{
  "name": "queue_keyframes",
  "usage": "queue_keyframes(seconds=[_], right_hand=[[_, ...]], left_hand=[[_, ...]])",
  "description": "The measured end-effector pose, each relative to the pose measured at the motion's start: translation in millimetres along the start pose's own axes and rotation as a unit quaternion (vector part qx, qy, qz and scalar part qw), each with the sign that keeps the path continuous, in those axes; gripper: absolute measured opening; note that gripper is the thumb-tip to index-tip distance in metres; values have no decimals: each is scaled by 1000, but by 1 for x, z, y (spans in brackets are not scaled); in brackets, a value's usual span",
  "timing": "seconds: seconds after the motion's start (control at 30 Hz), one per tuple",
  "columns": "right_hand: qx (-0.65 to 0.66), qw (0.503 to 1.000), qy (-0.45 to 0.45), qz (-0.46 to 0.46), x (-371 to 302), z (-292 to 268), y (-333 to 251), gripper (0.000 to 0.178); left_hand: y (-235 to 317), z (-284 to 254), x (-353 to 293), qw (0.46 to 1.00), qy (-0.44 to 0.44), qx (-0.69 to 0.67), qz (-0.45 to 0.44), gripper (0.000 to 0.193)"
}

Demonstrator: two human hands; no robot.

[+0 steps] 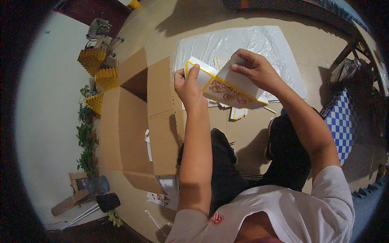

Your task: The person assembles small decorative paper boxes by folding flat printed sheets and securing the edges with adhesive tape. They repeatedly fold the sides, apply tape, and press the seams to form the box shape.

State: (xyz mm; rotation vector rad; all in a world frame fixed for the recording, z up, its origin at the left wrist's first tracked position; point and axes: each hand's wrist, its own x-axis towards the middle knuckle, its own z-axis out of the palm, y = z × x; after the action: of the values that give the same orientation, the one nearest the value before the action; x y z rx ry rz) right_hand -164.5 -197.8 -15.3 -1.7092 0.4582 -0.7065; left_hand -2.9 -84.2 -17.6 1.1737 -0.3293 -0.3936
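Note:
Between my hands, above the floor, is a sheet of white folding card (231,94) with yellow borders and a brown food-like picture. My left hand (189,90) closes on its left end, thumb on top and fingers behind. At the upper edge, my right hand (256,69) pinches a raised white flap of the same card. The card is bent along creases and tilted toward me. Below it lie several white pieces with yellow edges (238,114), partly hidden by the card. They rest on and beside a white plastic-wrapped panel (279,52).
A large open cardboard box (158,91) stands left, with white scraps (148,146) inside. Printed pieces (159,198) lie on the floor near it. Yellow crates (91,60) and plants (86,141) line the wall. Right is a blue-and-white chequered surface (339,125). My legs are below the card.

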Motion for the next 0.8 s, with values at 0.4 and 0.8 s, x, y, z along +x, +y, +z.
queue_keyframes(seconds=[0.4, 0.8], right_hand=[[-20, 996, -82, -34, 0, -6, 1, 34], [13, 990, -139, -35, 2, -14, 2, 29]], left_hand=[[13, 7, -17, 931, -306, 193, -50, 25], [17, 4, -17, 908, -389, 129, -87, 22]])
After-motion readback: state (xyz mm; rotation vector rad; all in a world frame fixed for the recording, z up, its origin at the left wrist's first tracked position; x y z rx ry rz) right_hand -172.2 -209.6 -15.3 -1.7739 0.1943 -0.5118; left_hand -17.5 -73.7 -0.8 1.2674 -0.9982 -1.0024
